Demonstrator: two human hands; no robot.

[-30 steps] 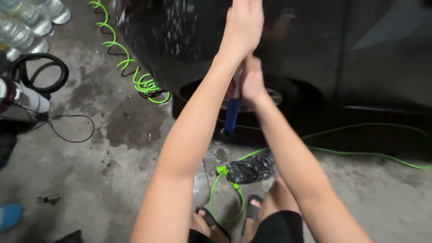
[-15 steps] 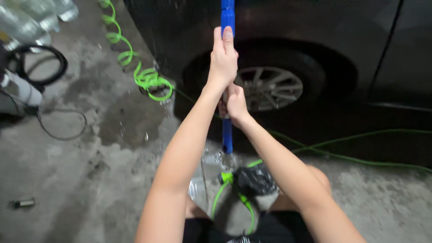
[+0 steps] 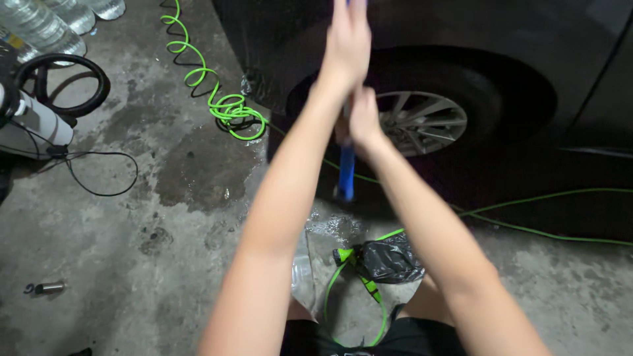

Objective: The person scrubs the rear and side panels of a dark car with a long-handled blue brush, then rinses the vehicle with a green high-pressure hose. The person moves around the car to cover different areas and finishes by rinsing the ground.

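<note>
The left hand (image 3: 347, 41) is the farther and higher one, wrapped round the upper part of the blue pole (image 3: 347, 173), though blur hides the exact grip; the right hand (image 3: 362, 118) grasps it lower and nearer. The pole runs near-to-far between the arms, lower end toward the wet floor (image 3: 198, 171), right of the green coiled hose (image 3: 217, 99) and beside the car wheel (image 3: 422, 122).

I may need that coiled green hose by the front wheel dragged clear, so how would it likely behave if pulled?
The coiled green hose would probably stretch like a spring rather than slide as one piece, since it lies in loose loops. It looks thin, so likely light. The concrete floor beneath looks wet, so it may be slippery to grip, and one end runs under the car, where it could snag.
</note>
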